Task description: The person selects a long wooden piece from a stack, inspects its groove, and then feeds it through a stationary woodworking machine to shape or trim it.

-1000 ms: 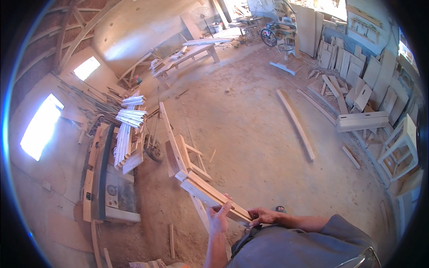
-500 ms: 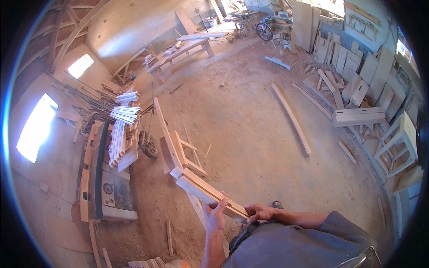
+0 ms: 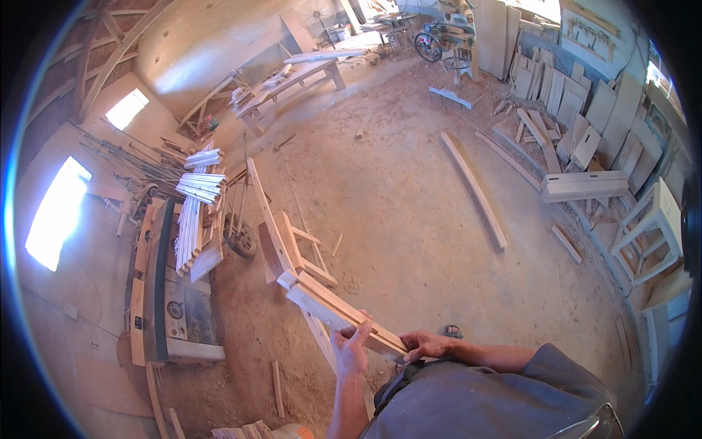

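A few pale wooden boards [image 3: 327, 306], stacked together lengthwise, slant from my waist up toward the far left. My left hand [image 3: 352, 349] is closed around their near part, fingers and thumb wrapped over the sides. At the near end, by my dark shirt, my right hand [image 3: 422, 344] grips the same boards; some of its fingers are hidden. The far end of the boards is at a wooden trestle [image 3: 294, 245], close to a long thin strip [image 3: 263, 205]; whether they rest on it I cannot tell.
To the left is a woodworking machine [image 3: 175, 311] beside stacked pale strips [image 3: 197, 201] and a wheel [image 3: 240, 235]. A long plank [image 3: 475, 194] lies on the dusty floor. Boards [image 3: 545, 80], a slotted box-like piece [image 3: 585, 186] and a white stool [image 3: 651, 234] line the right. A workbench [image 3: 296, 79] stands far back.
The room has shifted very slightly left and up in the view. Both hands keep the same hold on the boards, with hardly any movement.
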{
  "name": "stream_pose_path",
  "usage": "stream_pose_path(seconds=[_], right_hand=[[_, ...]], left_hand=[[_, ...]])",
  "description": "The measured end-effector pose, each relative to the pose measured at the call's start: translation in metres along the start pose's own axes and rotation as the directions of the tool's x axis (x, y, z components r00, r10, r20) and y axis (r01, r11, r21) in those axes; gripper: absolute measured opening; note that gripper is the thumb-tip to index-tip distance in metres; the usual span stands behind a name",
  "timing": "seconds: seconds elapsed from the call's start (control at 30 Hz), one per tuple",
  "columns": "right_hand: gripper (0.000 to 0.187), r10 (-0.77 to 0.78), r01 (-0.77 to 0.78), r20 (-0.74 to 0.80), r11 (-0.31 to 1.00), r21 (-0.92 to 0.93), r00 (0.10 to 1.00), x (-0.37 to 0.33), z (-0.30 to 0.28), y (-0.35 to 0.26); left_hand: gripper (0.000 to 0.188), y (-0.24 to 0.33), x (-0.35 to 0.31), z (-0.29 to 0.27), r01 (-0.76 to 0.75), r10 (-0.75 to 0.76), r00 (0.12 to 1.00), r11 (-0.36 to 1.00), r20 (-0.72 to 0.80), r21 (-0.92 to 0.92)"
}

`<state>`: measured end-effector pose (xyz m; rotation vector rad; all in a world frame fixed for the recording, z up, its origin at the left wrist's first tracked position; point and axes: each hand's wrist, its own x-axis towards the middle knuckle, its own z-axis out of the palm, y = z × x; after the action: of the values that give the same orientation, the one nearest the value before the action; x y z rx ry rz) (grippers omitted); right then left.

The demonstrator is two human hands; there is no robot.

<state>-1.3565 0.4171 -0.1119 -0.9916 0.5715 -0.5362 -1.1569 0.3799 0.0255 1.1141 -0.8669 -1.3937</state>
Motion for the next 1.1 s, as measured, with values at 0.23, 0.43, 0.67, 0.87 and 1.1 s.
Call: stream_pose_path(seconds=[0.23,0.43,0.67,0.87,1.1], right_hand=[[0.061,-0.02,0.021,-0.01,0.994,0.106,1.0,-0.002,0.008,-0.007],[0.07,0.016,-0.015,0.031,1.0,-0.013,0.999,0.0,0.0,-0.004],[0.072,0.053,-0.052,0.021,0.998,-0.041,0.998,-0.002,0.004,-0.018],[0.075,0.038,-0.039,0.027,0.999,0.02,0.999,0.003,0.002,-0.009],[0.075,0.049,-0.049,0.013,0.999,0.019,0.999,0.004,0.004,-0.01]], left_hand=[[0.033,-0.001,-0.002,0.0,-0.008,0.009,1.0,1.0,-0.022,0.018],[0.031,0.0,-0.002,-0.001,-0.018,0.018,1.0,1.0,-0.017,0.017],[0.032,-0.002,-0.001,-0.007,-0.01,0.011,0.999,1.0,-0.033,0.027],[0.034,-0.004,0.001,-0.01,-0.019,0.02,0.999,0.999,-0.029,0.031],[0.033,-0.001,0.001,-0.009,0.002,-0.001,0.998,1.0,-0.059,0.011]])
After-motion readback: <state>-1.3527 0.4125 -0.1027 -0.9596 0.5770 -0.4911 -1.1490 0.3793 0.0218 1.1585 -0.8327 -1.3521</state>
